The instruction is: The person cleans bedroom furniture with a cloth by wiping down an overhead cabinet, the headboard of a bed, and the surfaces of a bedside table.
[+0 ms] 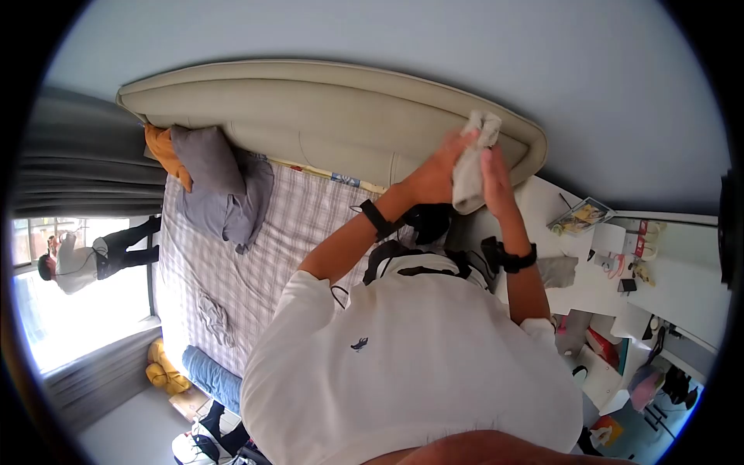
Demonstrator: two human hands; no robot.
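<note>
A crumpled beige cloth (468, 180) is held up between my two hands, in front of the right end of the padded headboard (310, 101). My left hand (435, 177) grips the cloth from the left side, its fingers slightly blurred. On the other side, my right hand (498, 186) is closed around the cloth's right edge. The upper end of the cloth bunches above my fingers, and its lower part hangs between my palms. Black bands circle both wrists.
Left of me is a bed with a checked sheet (287, 209), a grey pillow (209, 159) and a rolled blue blanket (209, 376). A white desk (554, 232) with a framed picture (583, 215) stands right. Another person (81, 260) is by the window.
</note>
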